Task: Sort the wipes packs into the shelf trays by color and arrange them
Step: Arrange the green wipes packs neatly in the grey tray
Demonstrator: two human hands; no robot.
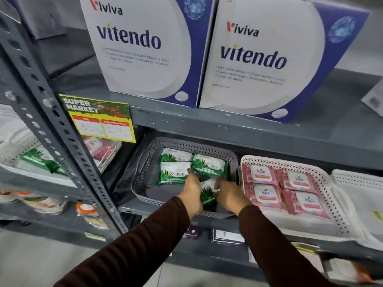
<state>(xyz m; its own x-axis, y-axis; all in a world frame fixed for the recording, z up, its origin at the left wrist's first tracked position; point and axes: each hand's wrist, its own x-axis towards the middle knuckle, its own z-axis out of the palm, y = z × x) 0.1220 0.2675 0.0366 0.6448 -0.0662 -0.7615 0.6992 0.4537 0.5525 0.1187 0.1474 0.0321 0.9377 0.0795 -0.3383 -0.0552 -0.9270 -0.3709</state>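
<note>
Hands (211,191) grip one green-and-white wipes pack (208,192) — leaf-printed — over the grey tray (143,162).

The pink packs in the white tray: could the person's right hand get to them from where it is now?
Probably yes. The right hand is busy on a green pack in the grey tray, but the pink packs lie uncovered in the neighbouring white tray.

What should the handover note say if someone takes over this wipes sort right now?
Left hand: fingertips on a green pack in the grey tray, grip unclear.
Right hand: holding another green pack over the tray's front.
Done: four pink packs lie in a two-by-two block in the white tray; green packs are in grey.
Left: set down the held pack and square up the green ones.
</note>
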